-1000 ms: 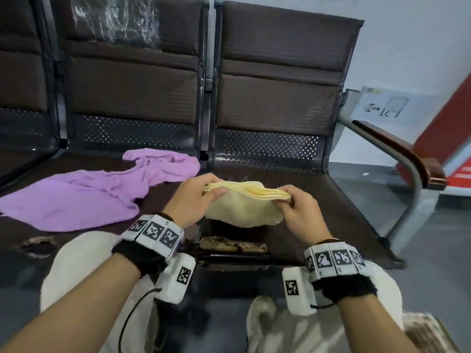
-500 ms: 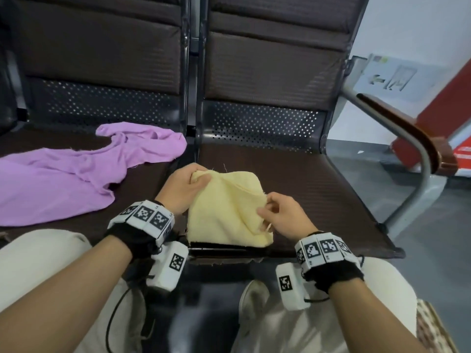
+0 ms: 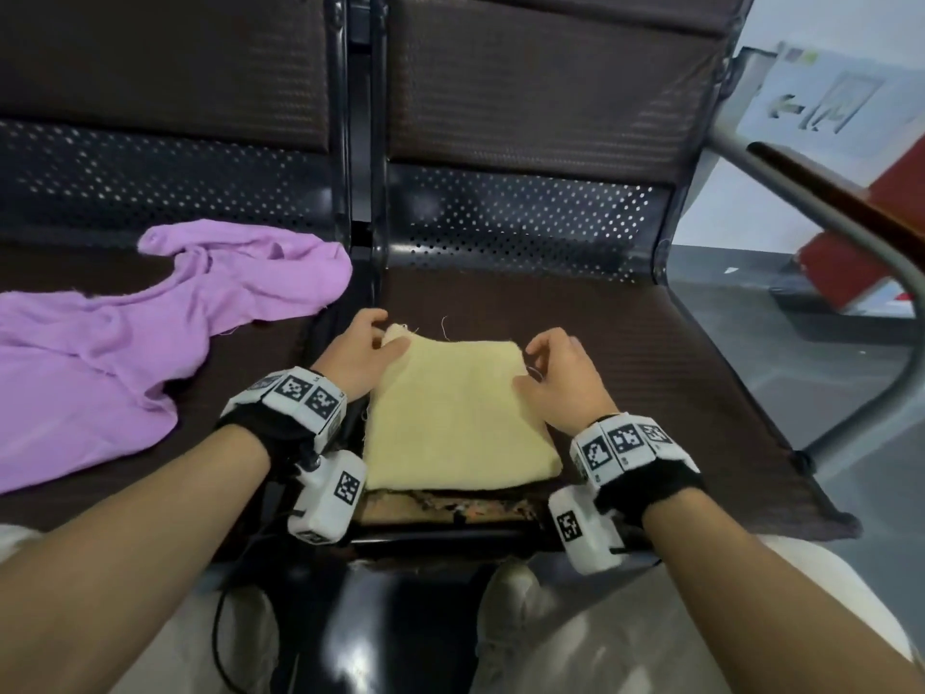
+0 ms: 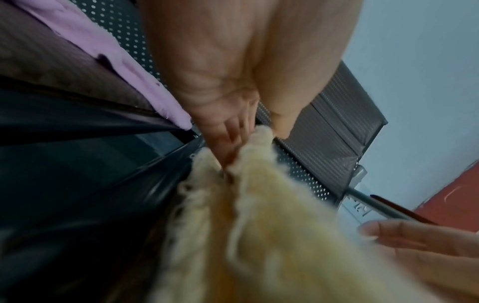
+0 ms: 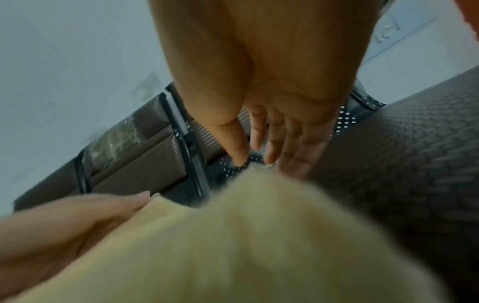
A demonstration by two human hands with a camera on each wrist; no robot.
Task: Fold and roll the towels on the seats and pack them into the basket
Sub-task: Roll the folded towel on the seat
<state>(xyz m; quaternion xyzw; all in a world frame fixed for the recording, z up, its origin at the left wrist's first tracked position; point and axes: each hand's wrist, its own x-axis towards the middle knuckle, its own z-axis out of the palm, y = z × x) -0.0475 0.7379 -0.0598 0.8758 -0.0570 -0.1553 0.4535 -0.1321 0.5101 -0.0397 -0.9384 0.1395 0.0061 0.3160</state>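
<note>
Our left hand (image 3: 360, 358) and right hand (image 3: 560, 378) each pinch a far corner of the folded yellow towel (image 3: 450, 418), lying near on the right seat (image 3: 675, 368); uneven release could shift its layers

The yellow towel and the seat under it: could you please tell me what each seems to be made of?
Yellow towel: soft, fuzzy cloth, probably terry or microfibre; its edges are fluffy and loose threads stick out. Seat: dark pad with a woven-look texture, possibly synthetic leather. The perforated panel behind it looks like glossy painted metal.
</note>
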